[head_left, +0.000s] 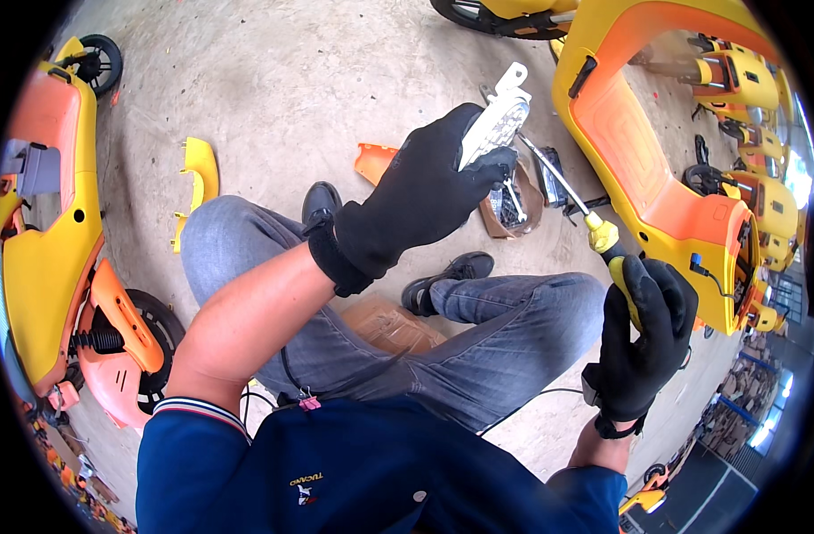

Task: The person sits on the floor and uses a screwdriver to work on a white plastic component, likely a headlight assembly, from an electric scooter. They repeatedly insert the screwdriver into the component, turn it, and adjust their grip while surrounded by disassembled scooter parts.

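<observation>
My left hand, in a black glove, is closed around a white lamp-like part with a clear patterned face and a bracket tab at its top. It is held up in front of me, over the floor. My gloved right hand grips the handle of a screwdriver, yellow and black with a long metal shaft. The shaft slants up and left, its tip at the edge of the white part. Whether the tip touches a screw cannot be made out.
Beyond my knees sits an open container with a wrench and small hardware. An orange panel piece and a yellow plastic piece lie on the floor. Yellow-orange scooters stand left and right. Cardboard lies between my legs.
</observation>
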The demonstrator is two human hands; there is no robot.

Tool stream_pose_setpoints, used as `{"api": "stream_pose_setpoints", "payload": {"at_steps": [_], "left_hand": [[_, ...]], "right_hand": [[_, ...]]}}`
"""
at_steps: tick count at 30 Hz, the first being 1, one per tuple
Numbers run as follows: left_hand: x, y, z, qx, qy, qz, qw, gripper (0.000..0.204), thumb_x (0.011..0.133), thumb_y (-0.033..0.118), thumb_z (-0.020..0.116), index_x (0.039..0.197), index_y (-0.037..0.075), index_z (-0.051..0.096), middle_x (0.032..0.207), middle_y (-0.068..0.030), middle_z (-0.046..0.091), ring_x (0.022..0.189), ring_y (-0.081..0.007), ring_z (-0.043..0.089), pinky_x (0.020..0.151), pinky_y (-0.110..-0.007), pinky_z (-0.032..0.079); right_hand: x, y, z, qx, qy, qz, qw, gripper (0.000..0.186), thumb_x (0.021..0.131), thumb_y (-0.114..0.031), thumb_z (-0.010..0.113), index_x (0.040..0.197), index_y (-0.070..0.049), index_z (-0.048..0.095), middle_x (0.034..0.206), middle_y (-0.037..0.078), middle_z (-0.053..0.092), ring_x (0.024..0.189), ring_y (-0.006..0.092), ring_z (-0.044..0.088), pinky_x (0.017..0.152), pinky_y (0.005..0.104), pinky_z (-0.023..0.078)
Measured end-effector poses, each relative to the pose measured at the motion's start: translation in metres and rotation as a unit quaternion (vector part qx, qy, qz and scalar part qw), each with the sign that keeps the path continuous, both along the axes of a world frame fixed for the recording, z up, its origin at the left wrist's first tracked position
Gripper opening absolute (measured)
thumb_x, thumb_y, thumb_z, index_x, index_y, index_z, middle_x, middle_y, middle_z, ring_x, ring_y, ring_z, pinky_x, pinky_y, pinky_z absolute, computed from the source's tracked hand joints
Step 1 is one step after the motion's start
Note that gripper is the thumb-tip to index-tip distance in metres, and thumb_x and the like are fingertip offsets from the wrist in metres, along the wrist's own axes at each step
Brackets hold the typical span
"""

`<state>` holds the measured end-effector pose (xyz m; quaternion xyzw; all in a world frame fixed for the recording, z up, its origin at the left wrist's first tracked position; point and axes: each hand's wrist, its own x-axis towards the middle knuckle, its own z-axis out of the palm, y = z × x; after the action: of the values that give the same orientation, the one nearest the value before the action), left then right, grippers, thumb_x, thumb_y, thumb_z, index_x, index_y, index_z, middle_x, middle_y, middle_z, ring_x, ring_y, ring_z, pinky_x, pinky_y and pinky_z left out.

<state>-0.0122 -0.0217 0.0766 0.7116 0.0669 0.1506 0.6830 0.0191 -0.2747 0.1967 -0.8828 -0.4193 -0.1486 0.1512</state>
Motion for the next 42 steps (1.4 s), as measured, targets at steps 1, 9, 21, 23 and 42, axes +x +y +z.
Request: {"api": "stream_pose_setpoints", "payload": {"at_steps": [1, 9, 21, 23, 42], "left_hand": [[0.0002, -0.0006, -0.0007, 0.000, -0.003, 0.002, 1.000, 0.032, 0.089, 0.011, 0.069, 0.116, -0.003, 0.060, 0.101, -0.0156, 0.071, 0.087, -0.0188, 0.066, 0.079, -0.033, 0.051], [-0.0023, -0.0022, 0.0002, 0.020, -0.002, 0.000, 1.000, 0.030, 0.090, 0.010, 0.067, 0.116, -0.002, 0.059, 0.099, -0.0169, 0.070, 0.086, -0.0218, 0.067, 0.078, -0.034, 0.052], [-0.0026, -0.0039, -0.0002, 0.046, 0.011, 0.007, 0.999, 0.028, 0.090, 0.011, 0.067, 0.113, -0.003, 0.059, 0.095, -0.0181, 0.069, 0.083, -0.0221, 0.066, 0.075, -0.035, 0.051], [-0.0029, -0.0038, -0.0005, 0.050, 0.011, 0.007, 0.999, 0.028, 0.090, 0.011, 0.068, 0.113, -0.003, 0.059, 0.095, -0.0188, 0.070, 0.082, -0.0225, 0.066, 0.075, -0.035, 0.051], [-0.0039, -0.0067, -0.0041, 0.082, -0.007, 0.010, 0.997, 0.031, 0.090, 0.012, 0.067, 0.115, -0.004, 0.058, 0.087, -0.0229, 0.070, 0.072, -0.0274, 0.068, 0.066, -0.037, 0.051]], "right_hand": [[-0.0001, 0.0001, 0.0014, -0.007, -0.008, 0.002, 1.000, 0.044, 0.075, 0.008, 0.076, 0.116, -0.008, 0.069, 0.108, 0.012, 0.066, 0.102, 0.0293, 0.063, 0.089, 0.0384, 0.050], [-0.0003, 0.0016, 0.0006, 0.027, 0.007, -0.033, 0.999, 0.041, 0.079, 0.003, 0.077, 0.118, -0.004, 0.067, 0.104, 0.011, 0.065, 0.101, 0.0289, 0.062, 0.091, 0.0414, 0.049], [0.0014, -0.0050, 0.0013, 0.039, 0.032, -0.033, 0.998, 0.038, 0.077, -0.001, 0.080, 0.110, -0.004, 0.061, 0.103, 0.013, 0.061, 0.096, 0.0293, 0.060, 0.088, 0.0376, 0.048], [0.0001, -0.0044, 0.0008, 0.022, -0.001, -0.022, 1.000, 0.039, 0.078, 0.000, 0.079, 0.112, -0.004, 0.061, 0.104, 0.013, 0.061, 0.095, 0.0291, 0.061, 0.084, 0.0366, 0.049], [0.0009, -0.0045, 0.0005, -0.080, -0.037, -0.007, 0.996, 0.038, 0.078, -0.002, 0.081, 0.111, -0.003, 0.062, 0.100, 0.016, 0.064, 0.088, 0.0321, 0.062, 0.078, 0.0372, 0.051]]}}
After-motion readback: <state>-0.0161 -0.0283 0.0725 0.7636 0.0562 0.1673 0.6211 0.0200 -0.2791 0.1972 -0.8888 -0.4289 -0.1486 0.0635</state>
